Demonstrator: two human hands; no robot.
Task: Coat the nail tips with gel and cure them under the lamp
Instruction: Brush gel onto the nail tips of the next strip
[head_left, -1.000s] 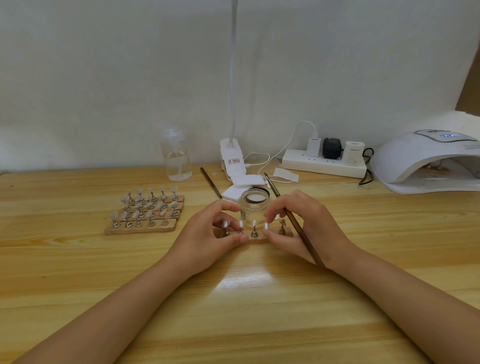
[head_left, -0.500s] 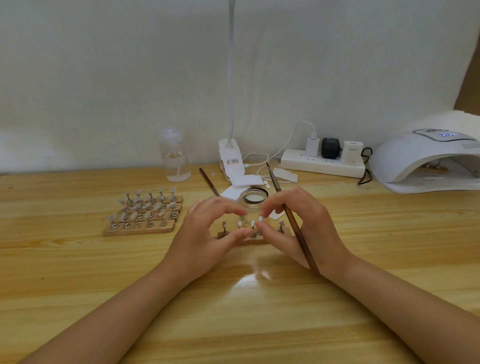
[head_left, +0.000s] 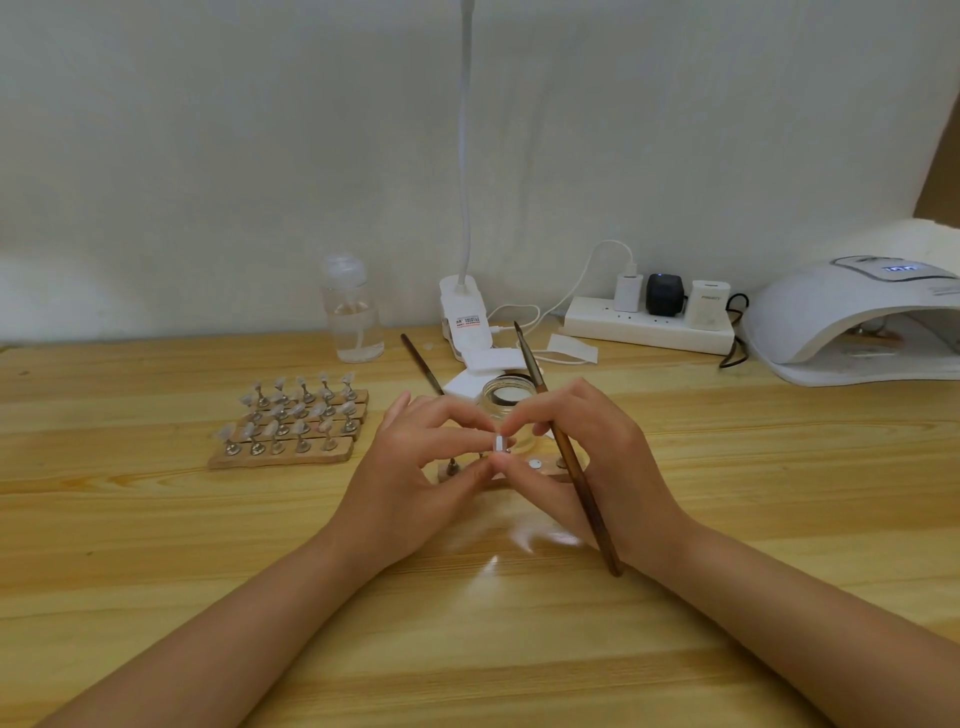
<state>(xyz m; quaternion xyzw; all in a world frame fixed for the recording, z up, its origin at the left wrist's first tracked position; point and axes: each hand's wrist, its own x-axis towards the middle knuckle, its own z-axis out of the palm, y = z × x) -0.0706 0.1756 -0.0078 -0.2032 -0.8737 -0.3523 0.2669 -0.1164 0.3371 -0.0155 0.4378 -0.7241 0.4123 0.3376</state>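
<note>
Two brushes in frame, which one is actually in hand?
The longer brown brush, held in the right hand, handle slanting toward the wrist. The other brush lies untouched on the table behind the left hand.

1. Surface (head_left: 156, 545): light wood planks, glossy, set against a pale wall.
2. Wooden stands with nail tips (head_left: 291, 423), left of centre.
3. Clear bottle (head_left: 352, 312), rear, near the wall.
4. Clip lamp base (head_left: 465, 317) beside it.
5. Brush (head_left: 422, 364), lying loose.
6. Glass jar (head_left: 508, 400), centre.
7. Power strip (head_left: 649, 327), rear right.
8. Curing lamp (head_left: 852, 322), far right.
</note>
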